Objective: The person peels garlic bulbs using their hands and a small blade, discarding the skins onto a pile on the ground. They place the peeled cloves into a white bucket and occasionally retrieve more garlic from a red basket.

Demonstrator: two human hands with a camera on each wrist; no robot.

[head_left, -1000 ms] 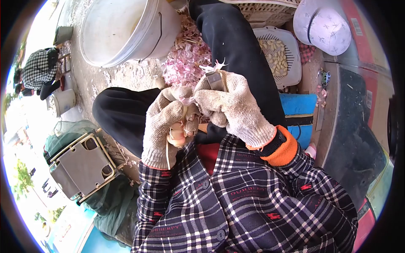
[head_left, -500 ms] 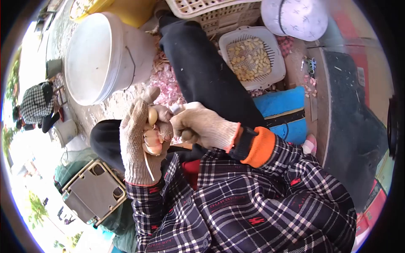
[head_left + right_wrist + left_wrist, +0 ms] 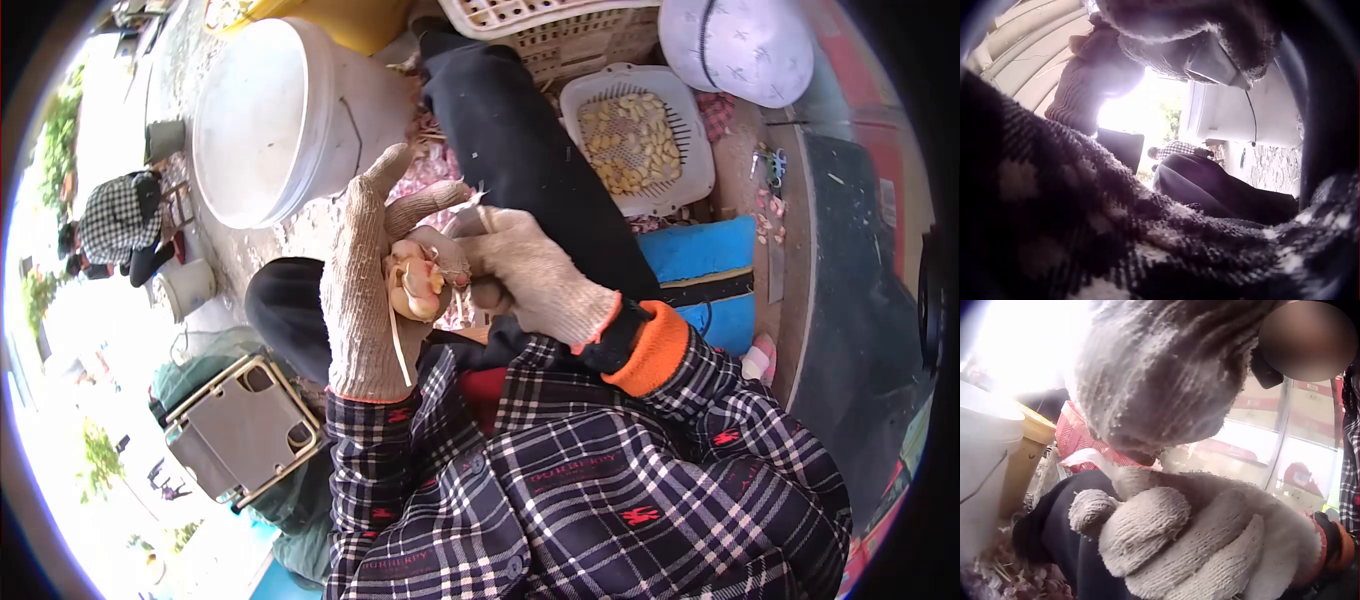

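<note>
In the head view my gloved left hand (image 3: 375, 280) holds several pinkish garlic cloves (image 3: 414, 282) against its palm, a thin stalk hanging toward the wrist; two of its fingers stick out. My gloved right hand (image 3: 535, 275) meets it from the right, its fingers curled around something small at the left fingertips. Its knuckles and curled fingers fill the lower part of the left wrist view, beside a pale strip of skin (image 3: 1094, 459). A metal piece (image 3: 1213, 61) shows at the right hand's fingers in the right wrist view.
A white bucket (image 3: 255, 120) stands at the upper left, near pink peelings on the ground. Peeled cloves lie in a white basket (image 3: 573, 100) beyond the right knee, with a crate (image 3: 560, 45) behind. A folded chair (image 3: 240, 430) is at the left; a person sits farther off.
The left hand's outer fingers have straightened and spread, and the cloves show more in its palm. The right hand remains at the left fingertips. The head view has shifted.
</note>
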